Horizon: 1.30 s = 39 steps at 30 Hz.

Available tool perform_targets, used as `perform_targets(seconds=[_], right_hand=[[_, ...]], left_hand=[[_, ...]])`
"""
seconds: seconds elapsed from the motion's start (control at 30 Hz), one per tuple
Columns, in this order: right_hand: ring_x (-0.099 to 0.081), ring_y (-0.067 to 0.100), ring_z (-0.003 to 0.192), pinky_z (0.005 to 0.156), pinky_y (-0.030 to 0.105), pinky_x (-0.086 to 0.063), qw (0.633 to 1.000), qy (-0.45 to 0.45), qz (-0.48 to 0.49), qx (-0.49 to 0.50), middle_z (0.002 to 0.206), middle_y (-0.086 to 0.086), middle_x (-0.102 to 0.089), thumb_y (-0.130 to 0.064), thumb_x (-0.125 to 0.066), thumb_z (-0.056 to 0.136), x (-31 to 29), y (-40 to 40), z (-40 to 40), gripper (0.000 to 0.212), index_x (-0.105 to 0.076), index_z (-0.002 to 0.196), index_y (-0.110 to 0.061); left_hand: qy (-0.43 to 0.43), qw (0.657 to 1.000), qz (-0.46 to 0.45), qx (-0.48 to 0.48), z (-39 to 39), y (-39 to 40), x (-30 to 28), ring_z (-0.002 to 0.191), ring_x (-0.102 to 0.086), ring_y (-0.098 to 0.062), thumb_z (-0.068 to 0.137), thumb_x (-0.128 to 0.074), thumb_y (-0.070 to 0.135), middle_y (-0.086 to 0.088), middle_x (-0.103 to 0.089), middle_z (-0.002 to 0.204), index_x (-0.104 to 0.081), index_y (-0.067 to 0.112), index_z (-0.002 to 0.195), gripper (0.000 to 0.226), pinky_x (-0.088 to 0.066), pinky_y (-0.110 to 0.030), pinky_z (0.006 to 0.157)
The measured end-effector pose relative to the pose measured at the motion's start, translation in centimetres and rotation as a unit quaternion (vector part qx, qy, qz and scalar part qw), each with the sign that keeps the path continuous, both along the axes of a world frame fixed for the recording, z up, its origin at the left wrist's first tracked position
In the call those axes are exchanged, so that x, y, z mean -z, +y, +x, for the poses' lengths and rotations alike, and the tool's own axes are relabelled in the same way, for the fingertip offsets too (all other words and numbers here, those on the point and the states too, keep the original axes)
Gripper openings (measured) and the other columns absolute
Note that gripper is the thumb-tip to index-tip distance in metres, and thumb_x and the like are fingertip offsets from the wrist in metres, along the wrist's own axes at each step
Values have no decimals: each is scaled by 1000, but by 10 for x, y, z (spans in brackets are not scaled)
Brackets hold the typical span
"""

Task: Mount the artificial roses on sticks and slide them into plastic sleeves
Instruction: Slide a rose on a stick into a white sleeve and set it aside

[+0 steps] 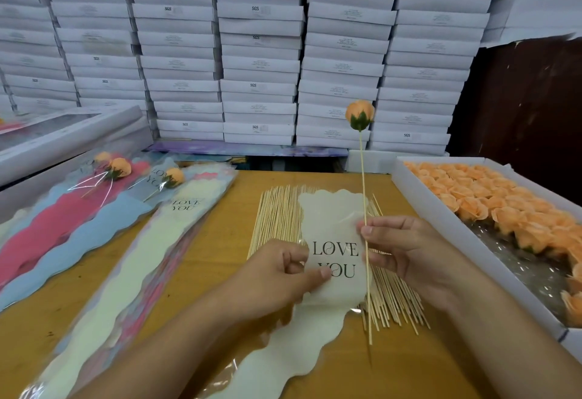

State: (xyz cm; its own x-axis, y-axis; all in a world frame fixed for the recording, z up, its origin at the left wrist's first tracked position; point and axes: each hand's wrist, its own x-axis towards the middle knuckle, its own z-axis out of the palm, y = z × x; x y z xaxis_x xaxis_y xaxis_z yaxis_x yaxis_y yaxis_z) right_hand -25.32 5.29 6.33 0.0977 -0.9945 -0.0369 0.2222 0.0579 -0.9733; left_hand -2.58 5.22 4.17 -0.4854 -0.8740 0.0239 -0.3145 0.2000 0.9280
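Standing almost upright, the stick [364, 197] you hold in your right hand [406, 249] carries an orange rose [360, 116] at its top, at about one o'clock from the middle of the view. Your right fingers [382, 228] are curled round the stick, pinching it about two thirds of the way down; its lower end reaches down past the hand toward six o'clock. Just beside it, at nine o'clock of that hand, your left hand [277, 275] pinches the cream plastic sleeve [330, 257] printed "LOVE YOU", thumb on top near the lettering. The right hand's fingertips also touch the sleeve's right edge. The sleeve lies lengthwise over the heap of bare sticks [280, 219] on the wooden worktop [220, 234], its tail trailing toward seven o'clock.

At three o'clock a long white tray [441, 209] holds rows of loose orange roses [491, 200] on crinkled clear film. At nine o'clock lie stacks of flat sleeves [104, 241] in cream, blue and red. On their far ends, toward ten o'clock, rest finished roses in sleeves [121, 168], at least three blooms showing. A windowed white box [72, 137] sits beyond them at the far left. A wall of stacked white boxes [258, 52] fills the view at twelve o'clock.
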Motion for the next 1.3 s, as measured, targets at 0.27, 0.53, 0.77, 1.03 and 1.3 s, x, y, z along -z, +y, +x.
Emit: perform_targets(seconds=[0.27, 0.53, 0.77, 1.03, 1.3], right_hand=[[-72, 12, 70, 52, 18, -56, 1000, -5, 1, 31, 82, 8, -76, -11, -77, 61, 0, -4, -6, 16, -80, 75, -6], [-73, 13, 69, 51, 18, -56, 998, -32, -3, 47, 84, 9, -76, -8, -75, 63, -1, -6, -10, 34, -72, 95, 4], [-72, 12, 65, 51, 18, -56, 997, -37, -1, 60, 79, 7, -76, -8, -75, 62, 1, -9, -12, 38, -70, 98, 5], [-72, 16, 70, 54, 19, -58, 999, -9, 50, -8, 91, 15, -76, -7, -79, 60, 3, -9, -15, 36, -74, 94, 4], [-73, 18, 72, 56, 21, -59, 998, 19, 60, -32, 92, 16, -76, -6, -79, 62, 5, -9, -15, 32, -76, 93, 3]], left_hand=[[0, 992, 19, 127, -2, 3, -4, 60, -58, -5, 90, -73, 34, 2, -70, 75, -75, 32, 99, 9, -46, -20, 49], [-154, 978, -121, 68, -1, -2, 8, 52, -43, 1, 88, -74, 40, 17, -45, 58, -52, 33, 61, 35, -36, -16, 50], [-42, 983, 67, 165, 2, 3, -6, 60, -48, -23, 90, -72, 35, -11, -49, 66, -68, 7, 77, 32, -42, -31, 61], [-77, 964, 112, 230, 16, 4, -20, 47, -48, -5, 80, -65, 57, 6, -54, 54, -58, 23, 81, 35, -27, -20, 48], [-26, 985, 97, 137, 28, -9, -24, 82, -62, -4, 85, -62, 57, 10, -73, 95, -71, 34, 115, 39, -45, -18, 63]])
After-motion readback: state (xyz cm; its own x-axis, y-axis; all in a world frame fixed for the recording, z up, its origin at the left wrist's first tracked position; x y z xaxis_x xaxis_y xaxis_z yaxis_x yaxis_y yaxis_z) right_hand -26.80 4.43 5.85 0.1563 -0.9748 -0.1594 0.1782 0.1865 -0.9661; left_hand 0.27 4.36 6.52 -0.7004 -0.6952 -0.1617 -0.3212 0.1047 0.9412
